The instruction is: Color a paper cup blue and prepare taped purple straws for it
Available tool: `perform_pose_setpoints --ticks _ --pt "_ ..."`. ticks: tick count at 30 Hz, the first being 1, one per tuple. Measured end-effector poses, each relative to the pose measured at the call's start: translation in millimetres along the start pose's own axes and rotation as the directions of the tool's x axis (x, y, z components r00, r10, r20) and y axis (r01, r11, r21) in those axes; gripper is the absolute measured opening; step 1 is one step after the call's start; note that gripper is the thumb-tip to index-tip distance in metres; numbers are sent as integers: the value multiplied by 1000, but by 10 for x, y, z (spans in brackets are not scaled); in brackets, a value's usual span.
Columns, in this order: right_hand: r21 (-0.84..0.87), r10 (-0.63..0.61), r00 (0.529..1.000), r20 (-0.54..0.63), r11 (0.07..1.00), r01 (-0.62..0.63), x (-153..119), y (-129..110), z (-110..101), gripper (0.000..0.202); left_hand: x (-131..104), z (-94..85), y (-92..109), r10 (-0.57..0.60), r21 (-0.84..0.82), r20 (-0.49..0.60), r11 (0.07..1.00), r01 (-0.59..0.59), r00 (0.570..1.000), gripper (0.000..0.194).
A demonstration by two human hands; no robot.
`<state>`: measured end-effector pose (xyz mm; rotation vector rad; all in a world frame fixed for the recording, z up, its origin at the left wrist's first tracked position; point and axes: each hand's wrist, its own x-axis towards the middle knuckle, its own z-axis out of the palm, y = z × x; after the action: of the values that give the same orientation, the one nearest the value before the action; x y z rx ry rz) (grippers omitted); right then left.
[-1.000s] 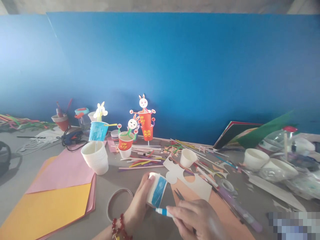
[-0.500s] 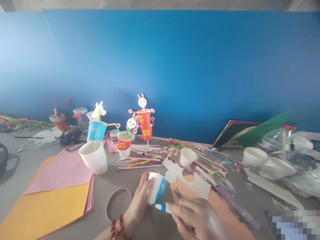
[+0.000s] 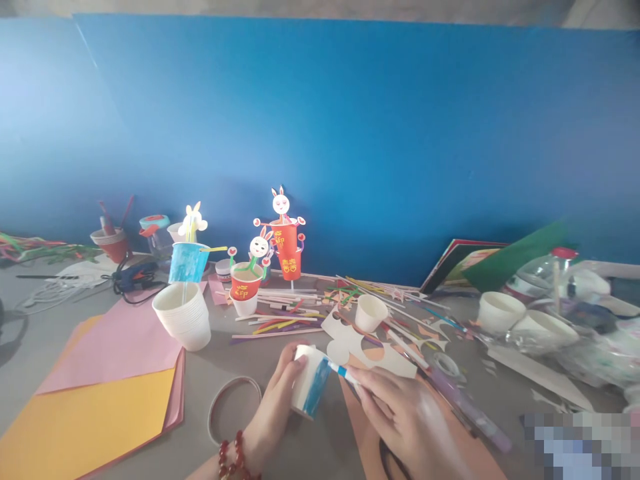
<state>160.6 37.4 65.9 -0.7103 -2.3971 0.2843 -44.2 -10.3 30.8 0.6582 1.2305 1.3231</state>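
A white paper cup (image 3: 304, 381) lies tilted in my left hand (image 3: 281, 393), its side partly coloured with a broad blue band. My fingers wrap round the cup's left side, and a red bead bracelet is on that wrist. My right hand (image 3: 395, 407) pinches a blue-and-white marker (image 3: 344, 374), whose tip meets the upper right part of the blue band. Beneath my right hand lies orange paper (image 3: 354, 427), along with the dark handle of a tool, partly hidden.
Stacked white cups (image 3: 183, 317) carry a blue cup figure (image 3: 187, 263). Red cup rabbits (image 3: 283, 243) stand by the blue wall. Strips and paper scraps spread behind my hands; yellow paper (image 3: 100, 413) lies left, bagged cups (image 3: 543, 333) right, a tape ring (image 3: 213, 417) near my left wrist.
My right hand has moved the marker from the cup's lower end up to the upper right of the blue band. The blue area looks wider. The whole view has shifted slightly.
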Motion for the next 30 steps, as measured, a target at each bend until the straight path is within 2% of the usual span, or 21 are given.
perform_pose_setpoints --ticks 5,10,14,19,23,27,30 --pt "7 -91 992 88 996 91 5 -30 -7 29 3 -1 -22 9 -9 25 1000 -9 1000 47" --pt "-36 10 999 -47 999 -11 21 -25 -3 30 -10 1 -19 13 44 40 999 -14 999 45" --pt "-20 -92 995 48 995 93 13 -48 20 29 3 -10 -40 27 14 42 1000 -28 999 49" --pt "-42 25 999 -21 999 -26 1 -24 15 30 -1 -12 -33 23 50 31 998 -25 999 44" --pt "-9 -20 1000 9 1000 20 16 -27 -7 29 -17 5 -3 12 28 36 1000 -13 999 43" --pt "-18 24 998 -64 1000 -25 43 -44 -17 30 -27 24 19 -8 4 -2 1000 8 1000 45" --pt "10 3 1000 -10 1000 -3 44 -45 -12 29 -32 31 21 -3 10 3 1000 3 1000 45"
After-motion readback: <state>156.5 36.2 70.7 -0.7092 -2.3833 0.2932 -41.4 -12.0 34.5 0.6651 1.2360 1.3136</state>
